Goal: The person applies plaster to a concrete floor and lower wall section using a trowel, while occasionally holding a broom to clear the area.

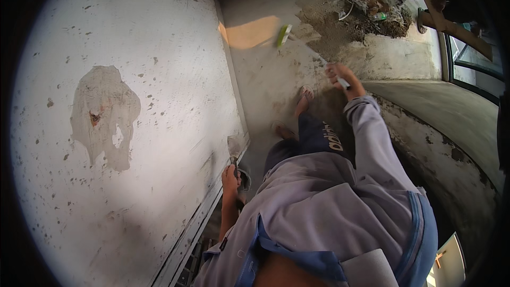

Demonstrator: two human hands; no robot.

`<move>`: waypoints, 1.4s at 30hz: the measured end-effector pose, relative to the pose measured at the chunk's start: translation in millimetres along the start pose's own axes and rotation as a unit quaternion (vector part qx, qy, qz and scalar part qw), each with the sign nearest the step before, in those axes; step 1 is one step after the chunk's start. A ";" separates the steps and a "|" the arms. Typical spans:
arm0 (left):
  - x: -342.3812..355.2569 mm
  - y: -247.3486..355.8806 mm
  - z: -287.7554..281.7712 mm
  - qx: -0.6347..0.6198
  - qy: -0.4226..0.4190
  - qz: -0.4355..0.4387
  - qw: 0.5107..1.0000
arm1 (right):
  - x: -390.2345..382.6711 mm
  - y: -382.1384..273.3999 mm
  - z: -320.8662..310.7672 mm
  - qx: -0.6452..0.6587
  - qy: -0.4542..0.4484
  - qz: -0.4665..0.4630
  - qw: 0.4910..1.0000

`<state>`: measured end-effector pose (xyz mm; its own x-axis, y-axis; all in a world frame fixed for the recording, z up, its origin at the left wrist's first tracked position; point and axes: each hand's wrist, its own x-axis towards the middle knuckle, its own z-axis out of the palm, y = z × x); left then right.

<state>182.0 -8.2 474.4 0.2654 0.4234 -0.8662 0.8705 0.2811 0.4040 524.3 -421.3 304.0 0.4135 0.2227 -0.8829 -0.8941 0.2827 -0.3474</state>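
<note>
My right hand (345,81) is closed round the pale handle of a long-handled tool, held out ahead of me. Its short crosswise head (284,36), green along one side and white along the other, is over the pale floor near the wall's foot. Whether it is a brush or a wiper is unclear. Low beside the white wall, my left hand (230,176) has its fingers curled on something small and dark, too hidden to name. A dark rounded object (244,180) shows right beside that hand.
The white wall (175,74) on the left has a bare grey patch (106,117). Debris (372,16), with paper, plastic and dirt, lies at the far right. A person's sandalled foot (421,21) is beyond it, near wooden planks (462,34). A curved ledge (435,106) runs along the right.
</note>
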 end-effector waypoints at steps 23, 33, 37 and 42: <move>-26.6 -31.2 -22.4 -0.019 0.050 0.018 0.998 | -53.4 4.0 -22.8 -0.388 0.113 -0.104 0.909; -33.7 -25.6 -9.7 0.077 0.013 0.034 0.996 | -6.3 24.7 57.9 -0.081 -0.030 0.131 0.988; -39.3 2.1 -9.0 -0.042 0.047 0.008 0.998 | -16.8 -20.4 -47.2 0.056 0.060 0.035 0.996; -26.3 15.5 -4.7 0.001 0.063 0.022 0.998 | -78.9 -6.7 -26.2 -0.257 0.178 -0.171 0.934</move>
<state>186.5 -10.9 504.7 0.2495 0.5400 -0.8038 0.8595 0.2589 0.4407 493.1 -465.2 367.7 0.6888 -0.1495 -0.7094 -0.7223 -0.2254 -0.6538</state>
